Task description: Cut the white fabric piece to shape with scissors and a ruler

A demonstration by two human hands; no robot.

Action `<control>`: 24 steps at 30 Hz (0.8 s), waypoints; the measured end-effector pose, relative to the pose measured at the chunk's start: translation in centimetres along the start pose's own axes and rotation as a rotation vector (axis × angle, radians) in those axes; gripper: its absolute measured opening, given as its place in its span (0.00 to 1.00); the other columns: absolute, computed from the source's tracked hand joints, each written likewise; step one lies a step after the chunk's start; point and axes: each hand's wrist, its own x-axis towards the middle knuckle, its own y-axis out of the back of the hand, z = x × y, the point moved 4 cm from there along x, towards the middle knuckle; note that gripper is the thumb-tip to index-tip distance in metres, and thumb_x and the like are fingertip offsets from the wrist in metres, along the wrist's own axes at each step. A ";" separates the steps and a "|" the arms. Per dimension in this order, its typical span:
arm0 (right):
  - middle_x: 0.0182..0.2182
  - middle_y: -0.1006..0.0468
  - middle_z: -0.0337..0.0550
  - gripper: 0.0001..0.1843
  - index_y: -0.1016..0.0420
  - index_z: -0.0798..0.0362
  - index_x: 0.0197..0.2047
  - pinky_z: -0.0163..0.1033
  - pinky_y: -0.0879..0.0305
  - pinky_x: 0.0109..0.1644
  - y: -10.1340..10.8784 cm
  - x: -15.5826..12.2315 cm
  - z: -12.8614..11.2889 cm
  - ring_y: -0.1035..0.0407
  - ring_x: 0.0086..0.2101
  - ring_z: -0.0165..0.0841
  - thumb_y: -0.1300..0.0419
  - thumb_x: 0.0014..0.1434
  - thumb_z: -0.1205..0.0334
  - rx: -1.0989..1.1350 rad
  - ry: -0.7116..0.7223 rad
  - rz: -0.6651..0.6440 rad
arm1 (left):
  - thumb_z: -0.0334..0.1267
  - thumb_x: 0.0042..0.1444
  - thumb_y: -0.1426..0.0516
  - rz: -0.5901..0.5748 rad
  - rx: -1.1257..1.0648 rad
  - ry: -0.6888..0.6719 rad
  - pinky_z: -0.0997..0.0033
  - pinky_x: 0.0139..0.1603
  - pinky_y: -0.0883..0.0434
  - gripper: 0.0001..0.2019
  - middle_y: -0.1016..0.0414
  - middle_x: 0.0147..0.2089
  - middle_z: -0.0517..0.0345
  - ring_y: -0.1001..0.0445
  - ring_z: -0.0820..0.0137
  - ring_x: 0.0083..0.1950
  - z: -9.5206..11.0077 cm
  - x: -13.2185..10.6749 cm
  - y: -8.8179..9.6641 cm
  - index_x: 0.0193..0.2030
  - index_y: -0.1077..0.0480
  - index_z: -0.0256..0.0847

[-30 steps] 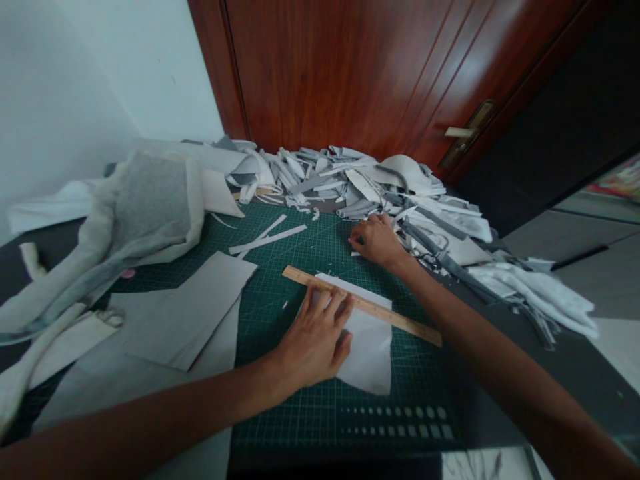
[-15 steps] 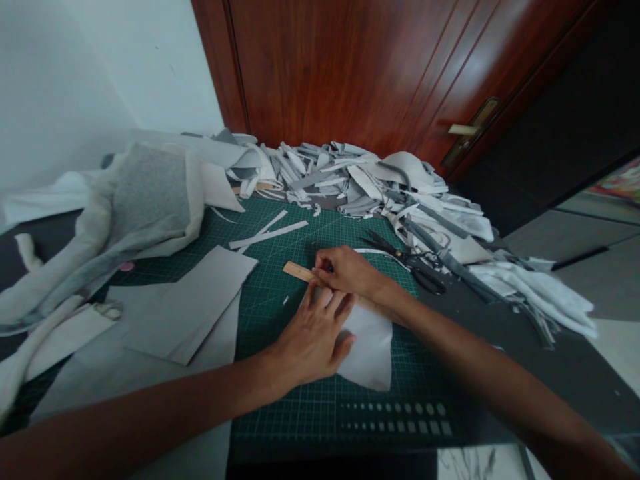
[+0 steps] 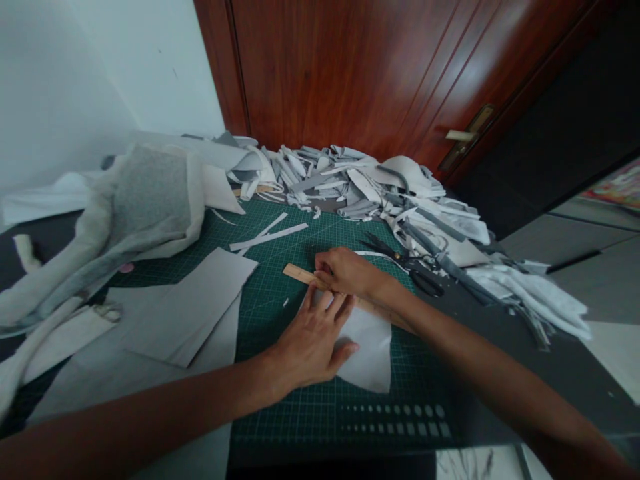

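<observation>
Flat and with its fingers spread, my left hand (image 3: 314, 343) presses on a wooden ruler (image 3: 297, 271) and a light grey piece of fabric (image 3: 369, 343) under it. My right hand (image 3: 346, 270) is closed at the far edge of the ruler, just beyond the left fingertips. Whatever its curled fingers pinch is hidden. The ruler lies slantwise across the fabric piece and runs on beneath my right forearm. Both rest on a green cutting mat (image 3: 280, 419) with a printed grid.
Black scissors (image 3: 424, 280) lie right of my right hand. Two thin strips (image 3: 270, 236) cross beyond the ruler. Stacked grey sheets (image 3: 200, 303) and a bulky fabric bundle (image 3: 150, 190) lie left. A heap of scraps (image 3: 345, 180) lines the back by the door.
Both hands stay nearly in place on the ruler and fabric. The view has shifted very slightly.
</observation>
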 end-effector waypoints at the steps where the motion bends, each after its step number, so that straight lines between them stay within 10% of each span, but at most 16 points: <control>1: 0.27 0.24 0.41 0.08 0.24 0.57 0.34 0.36 0.50 0.33 0.1 0.1 -0.1 0.38 0.27 0.28 0.42 0.64 0.66 -0.020 0.013 -0.010 | 0.54 0.70 0.49 0.003 0.000 -0.001 0.34 0.74 0.48 0.36 0.37 0.72 0.37 0.43 0.45 0.73 0.0 0.0 0.0 0.75 0.44 0.30; 24: 0.29 0.20 0.44 0.06 0.21 0.57 0.31 0.37 0.45 0.33 1.0 0.7 0.7 0.36 0.27 0.30 0.39 0.59 0.66 -0.193 0.092 -0.327 | 0.55 0.70 0.49 -0.032 0.035 -0.002 0.36 0.75 0.49 0.36 0.39 0.74 0.38 0.43 0.47 0.74 -0.1 0.1 0.1 0.76 0.45 0.31</control>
